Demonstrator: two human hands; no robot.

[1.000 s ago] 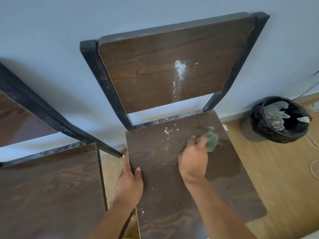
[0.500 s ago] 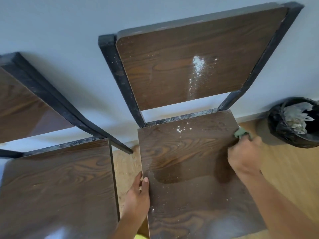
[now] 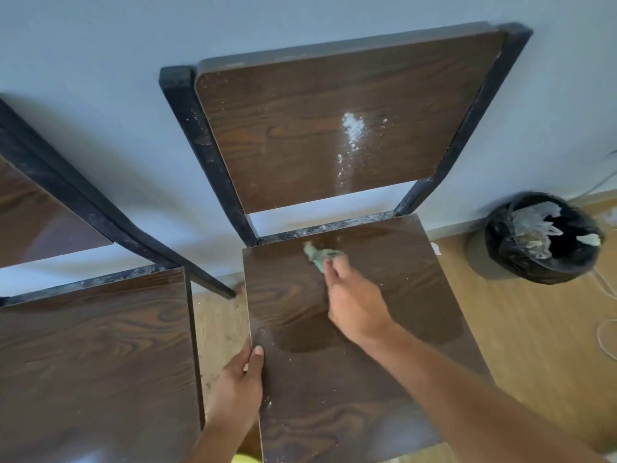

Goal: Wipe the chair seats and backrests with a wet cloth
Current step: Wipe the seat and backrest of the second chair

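Nearest, the left hand (image 3: 237,387) grips the left edge of the chair seat (image 3: 360,379), thumb lying flat on top and the fingers tucked under the board where they cannot be seen; the seat is a dark wood-grain panel whose long axis runs from front to back, toward the wall, with white specks scattered near that hand and a darker wet patch (image 3: 310,339) just beyond it; the right hand (image 3: 355,304) reaches across the seat from the lower right, fingers pointed toward the rear left and closed on a green cloth (image 3: 321,255); the cloth is bunched and stretched out beyond the fingertips, pressed to the seat close to its back edge, its length slanting up and to the left; it is somewhat blurred; behind it the black metal frame (image 3: 207,152) rises to the backrest (image 3: 334,128), a wider-than-tall panel tilted back toward the pale wall (image 3: 100,61), marked by a streak of white powder (image 3: 350,142) running downward right of its middle; a second chair (image 3: 93,362) of the same kind stands just beside on the left, apart by a strip of wooden floor (image 3: 534,329); farther right, against the wall, sits a bin (image 3: 542,237) lined with a black bag and holding crumpled waste
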